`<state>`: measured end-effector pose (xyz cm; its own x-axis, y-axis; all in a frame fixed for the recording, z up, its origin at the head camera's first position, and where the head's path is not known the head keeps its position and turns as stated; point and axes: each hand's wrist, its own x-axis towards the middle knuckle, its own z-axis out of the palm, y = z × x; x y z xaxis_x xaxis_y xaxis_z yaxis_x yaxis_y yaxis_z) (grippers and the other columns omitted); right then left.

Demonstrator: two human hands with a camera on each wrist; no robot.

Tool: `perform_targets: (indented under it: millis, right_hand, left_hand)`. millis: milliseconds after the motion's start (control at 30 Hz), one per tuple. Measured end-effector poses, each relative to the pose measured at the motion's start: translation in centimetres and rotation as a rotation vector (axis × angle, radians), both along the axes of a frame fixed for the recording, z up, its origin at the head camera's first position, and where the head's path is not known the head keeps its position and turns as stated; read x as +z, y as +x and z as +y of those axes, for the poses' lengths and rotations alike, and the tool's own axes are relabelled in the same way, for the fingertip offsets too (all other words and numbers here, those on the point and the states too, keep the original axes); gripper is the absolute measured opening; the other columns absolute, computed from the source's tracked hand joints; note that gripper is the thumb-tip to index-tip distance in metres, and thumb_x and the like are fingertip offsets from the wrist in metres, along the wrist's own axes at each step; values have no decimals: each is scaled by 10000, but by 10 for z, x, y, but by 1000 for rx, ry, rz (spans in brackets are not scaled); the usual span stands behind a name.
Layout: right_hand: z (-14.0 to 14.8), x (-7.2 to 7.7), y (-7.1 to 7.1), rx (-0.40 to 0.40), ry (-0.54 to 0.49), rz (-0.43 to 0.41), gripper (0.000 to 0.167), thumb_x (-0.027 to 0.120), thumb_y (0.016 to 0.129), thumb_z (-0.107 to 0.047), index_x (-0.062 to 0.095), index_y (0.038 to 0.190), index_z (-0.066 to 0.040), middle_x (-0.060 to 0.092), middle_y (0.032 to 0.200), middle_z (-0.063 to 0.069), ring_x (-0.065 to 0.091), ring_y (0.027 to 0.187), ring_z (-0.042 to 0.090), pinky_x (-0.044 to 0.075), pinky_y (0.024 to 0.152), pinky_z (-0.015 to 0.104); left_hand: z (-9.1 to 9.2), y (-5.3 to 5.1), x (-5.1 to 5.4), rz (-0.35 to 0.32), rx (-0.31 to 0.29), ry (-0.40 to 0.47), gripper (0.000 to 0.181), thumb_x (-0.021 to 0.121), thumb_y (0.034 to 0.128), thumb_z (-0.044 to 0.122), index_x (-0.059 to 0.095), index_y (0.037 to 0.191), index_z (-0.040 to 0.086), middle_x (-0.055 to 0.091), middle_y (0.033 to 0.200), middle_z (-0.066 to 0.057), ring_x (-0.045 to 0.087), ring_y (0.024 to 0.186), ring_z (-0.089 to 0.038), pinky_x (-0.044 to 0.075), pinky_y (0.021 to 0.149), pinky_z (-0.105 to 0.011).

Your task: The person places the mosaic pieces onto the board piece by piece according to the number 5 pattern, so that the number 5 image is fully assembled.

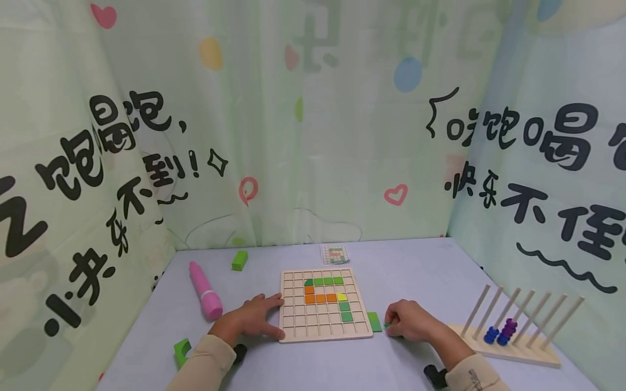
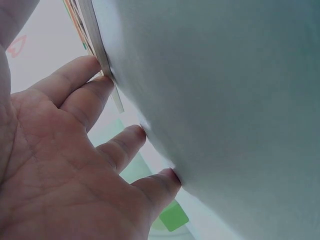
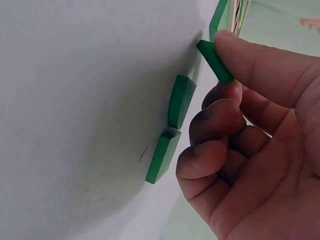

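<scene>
A wooden grid board (image 1: 318, 328) lies on the white table, with orange, yellow and green tiles in several of its squares. My left hand (image 1: 254, 316) rests at the board's left side with fingers spread. In the left wrist view, two fingertips (image 2: 106, 82) touch the board's edge and the others touch the table. To the right of the board, my right hand (image 1: 409, 320) pinches a small dark green tile (image 3: 216, 62) between thumb and finger, just above the table. Beneath that hand lie two more green tiles, one tile (image 3: 181, 102) just beyond the other tile (image 3: 164, 156).
A green square piece (image 1: 374, 322) lies by the board's right edge. Behind the board is a small pattern card (image 1: 335, 254). Leftward are a pink cylinder (image 1: 205, 293), a green block (image 1: 239, 260) and a green arch block (image 1: 181, 350). A pegged bead stand (image 1: 528, 354) occupies the right.
</scene>
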<state>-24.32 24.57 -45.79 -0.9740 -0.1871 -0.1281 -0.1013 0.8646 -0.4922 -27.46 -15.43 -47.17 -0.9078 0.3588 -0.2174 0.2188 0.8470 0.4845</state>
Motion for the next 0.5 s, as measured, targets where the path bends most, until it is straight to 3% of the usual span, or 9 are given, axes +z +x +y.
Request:
perform_targets:
  millis: [200, 500]
  right_hand:
    - [7, 3, -3, 72, -93, -10, 109, 784, 874, -76, 684, 899, -110, 565, 734, 7, 524, 703, 168, 412, 635, 295]
    - [-11, 1, -5, 64, -242, 8, 126, 780, 864, -153, 659, 878, -121, 594, 751, -8, 529, 692, 154, 416, 568, 265]
  left_hand:
    - [0, 0, 0, -1, 0, -2, 886, 901, 773, 450, 518, 1535, 209, 402, 1646, -90, 333, 1464, -560, 327, 1131, -722]
    - [1, 1, 2, -11, 19, 4, 892, 904, 770, 451, 514, 1539, 222, 395, 1644, -125, 321, 1471, -559, 318, 1133, -729]
